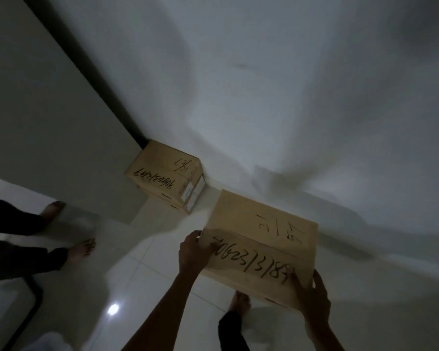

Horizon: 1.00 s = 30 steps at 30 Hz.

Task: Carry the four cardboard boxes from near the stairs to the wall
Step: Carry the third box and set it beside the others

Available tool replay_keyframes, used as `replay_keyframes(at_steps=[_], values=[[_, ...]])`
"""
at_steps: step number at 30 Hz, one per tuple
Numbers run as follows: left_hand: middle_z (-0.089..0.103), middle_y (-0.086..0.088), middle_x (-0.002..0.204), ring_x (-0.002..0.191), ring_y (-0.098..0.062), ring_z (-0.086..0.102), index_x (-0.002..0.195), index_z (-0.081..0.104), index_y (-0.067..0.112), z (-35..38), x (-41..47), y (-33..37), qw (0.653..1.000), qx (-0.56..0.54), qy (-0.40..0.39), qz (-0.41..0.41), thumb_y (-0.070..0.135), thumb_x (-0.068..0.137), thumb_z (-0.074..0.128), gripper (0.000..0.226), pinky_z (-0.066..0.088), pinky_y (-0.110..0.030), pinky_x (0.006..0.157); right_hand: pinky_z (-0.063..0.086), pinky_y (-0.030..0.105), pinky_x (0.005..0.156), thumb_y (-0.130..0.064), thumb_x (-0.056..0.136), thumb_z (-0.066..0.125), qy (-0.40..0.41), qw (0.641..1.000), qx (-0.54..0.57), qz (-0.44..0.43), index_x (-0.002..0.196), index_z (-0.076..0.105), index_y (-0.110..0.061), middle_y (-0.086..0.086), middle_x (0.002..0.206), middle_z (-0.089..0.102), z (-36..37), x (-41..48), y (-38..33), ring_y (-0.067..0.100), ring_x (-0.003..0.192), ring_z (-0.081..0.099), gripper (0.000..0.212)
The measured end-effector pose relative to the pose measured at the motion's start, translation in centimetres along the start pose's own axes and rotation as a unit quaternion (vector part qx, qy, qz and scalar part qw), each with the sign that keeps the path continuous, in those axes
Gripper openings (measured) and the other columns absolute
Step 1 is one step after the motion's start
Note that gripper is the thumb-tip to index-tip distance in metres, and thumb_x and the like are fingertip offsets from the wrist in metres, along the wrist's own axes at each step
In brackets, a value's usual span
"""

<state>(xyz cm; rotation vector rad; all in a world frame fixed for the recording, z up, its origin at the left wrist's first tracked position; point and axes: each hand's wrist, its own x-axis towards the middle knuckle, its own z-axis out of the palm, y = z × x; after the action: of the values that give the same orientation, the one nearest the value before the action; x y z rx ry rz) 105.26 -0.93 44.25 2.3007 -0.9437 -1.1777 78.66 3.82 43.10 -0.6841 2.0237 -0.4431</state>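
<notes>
I hold a brown cardboard box [261,239] with black handwritten numbers on its top, low in front of me and close to the white wall [264,97]. My left hand [194,250] grips its left near corner. My right hand [313,297] grips its right near corner. A second cardboard box [162,171] with similar writing and a white label on its side stands on the floor in the corner, against the wall. It may rest on another box; I cannot tell.
The floor [142,274] is pale glossy tile with a light reflection. My bare foot [241,301] shows under the held box. Another person's bare feet [83,249] and dark trouser legs stand at the left. A dark strip [86,67] runs up the corner.
</notes>
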Motion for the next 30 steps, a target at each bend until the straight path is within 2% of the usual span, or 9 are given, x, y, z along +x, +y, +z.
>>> replay_keyframes(at_steps=[4, 10, 14, 18, 22, 25, 27, 28, 30], values=[[0.074, -0.003, 0.105, 0.085, -0.017, 0.072, 0.114, 0.066, 0.018, 0.9, 8.7, -3.2, 1.0, -0.006, -0.005, 0.002, 0.047, 0.064, 0.084, 0.06, 0.062, -0.039, 0.075, 0.046, 0.051, 0.099, -0.079, 0.063, 0.049, 0.0, 1.0, -0.015, 0.005, 0.142, 0.047, -0.028, 0.011, 0.135, 0.061, 7.2, 5.7, -0.8, 0.04, 0.119, 0.057, 0.094], [0.072, -0.006, 0.109, 0.093, -0.025, 0.069, 0.121, 0.06, 0.016, 4.7, 22.4, -10.0, 1.0, 0.029, -0.005, 0.004, 0.043, 0.076, 0.076, 0.055, 0.06, -0.042, 0.08, 0.05, 0.055, 0.097, -0.09, 0.054, 0.046, 0.003, 1.0, -0.026, 0.0, 0.14, 0.046, -0.033, 0.007, 0.132, 0.064, 19.8, 16.5, 1.4, 0.037, 0.118, 0.059, 0.104], [0.07, -0.014, 0.113, 0.096, -0.031, 0.068, 0.123, 0.058, 0.007, 8.2, 32.0, -14.9, 0.997, 0.069, -0.018, 0.02, 0.034, 0.082, 0.074, 0.052, 0.055, -0.036, 0.078, 0.049, 0.048, 0.095, -0.079, 0.061, 0.053, 0.016, 1.0, -0.022, 0.012, 0.142, 0.046, -0.028, 0.008, 0.133, 0.063, 27.9, 23.1, 3.3, 0.036, 0.118, 0.059, 0.096], [0.064, -0.019, 0.122, 0.108, -0.038, 0.063, 0.129, 0.053, 0.003, 11.1, 39.3, -18.3, 0.995, 0.088, -0.033, 0.028, 0.026, 0.086, 0.069, 0.052, 0.052, -0.044, 0.089, 0.051, 0.05, 0.094, -0.066, 0.071, 0.065, 0.035, 0.999, 0.006, 0.026, 0.141, 0.048, -0.027, 0.01, 0.132, 0.063, 34.4, 28.5, 5.3, 0.035, 0.117, 0.058, 0.082], [0.056, -0.017, 0.135, 0.123, -0.036, 0.055, 0.143, 0.037, 0.006, 12.8, 44.5, -20.4, 0.989, 0.124, -0.05, 0.07, 0.03, 0.087, 0.067, 0.069, 0.049, -0.048, 0.099, 0.053, 0.038, 0.081, -0.049, 0.083, 0.072, 0.046, 0.998, 0.028, 0.015, 0.143, 0.046, -0.025, 0.005, 0.127, 0.063, 39.0, 32.2, 5.8, 0.023, 0.102, 0.058, 0.07], [0.053, -0.014, 0.136, 0.125, -0.03, 0.054, 0.144, 0.031, 0.009, 12.9, 46.3, -20.8, 0.98, 0.16, -0.056, 0.108, 0.029, 0.082, 0.073, 0.077, 0.052, -0.042, 0.093, 0.054, 0.034, 0.075, -0.051, 0.083, 0.069, 0.042, 0.998, 0.04, -0.01, 0.144, 0.042, -0.025, 0.001, 0.124, 0.063, 41.1, 33.8, 5.5, 0.02, 0.102, 0.059, 0.071], [0.044, -0.016, 0.143, 0.13, -0.03, 0.05, 0.145, 0.027, 0.008, 12.8, 46.5, -21.1, 0.962, 0.217, -0.045, 0.159, 0.022, 0.079, 0.076, 0.083, 0.055, -0.041, 0.093, 0.051, 0.026, 0.069, -0.053, 0.083, 0.068, 0.031, 0.999, 0.04, -0.019, 0.145, 0.038, -0.026, -0.003, 0.122, 0.06, 42.2, 34.7, 5.1, 0.019, 0.103, 0.059, 0.074], [0.034, -0.018, 0.151, 0.136, -0.032, 0.043, 0.148, 0.024, 0.008, 12.8, 46.4, -21.2, 0.948, 0.253, -0.049, 0.185, 0.018, 0.079, 0.076, 0.088, 0.051, -0.04, 0.098, 0.049, 0.023, 0.067, -0.05, 0.085, 0.068, 0.026, 0.999, 0.041, -0.017, 0.146, 0.035, -0.026, -0.005, 0.122, 0.058, 42.7, 35.1, 4.7, 0.018, 0.102, 0.057, 0.073], [0.009, -0.017, 0.162, 0.147, -0.031, 0.023, 0.153, 0.01, 0.007, 12.9, 45.6, -21.4, 0.928, 0.3, -0.083, 0.207, 0.014, 0.08, 0.075, 0.098, 0.032, -0.026, 0.104, 0.048, 0.024, 0.069, -0.043, 0.088, 0.067, 0.026, 0.999, 0.043, -0.014, 0.148, 0.031, -0.024, -0.003, 0.123, 0.055, 43.5, 35.6, 4.0, 0.016, 0.102, 0.054, 0.073]])
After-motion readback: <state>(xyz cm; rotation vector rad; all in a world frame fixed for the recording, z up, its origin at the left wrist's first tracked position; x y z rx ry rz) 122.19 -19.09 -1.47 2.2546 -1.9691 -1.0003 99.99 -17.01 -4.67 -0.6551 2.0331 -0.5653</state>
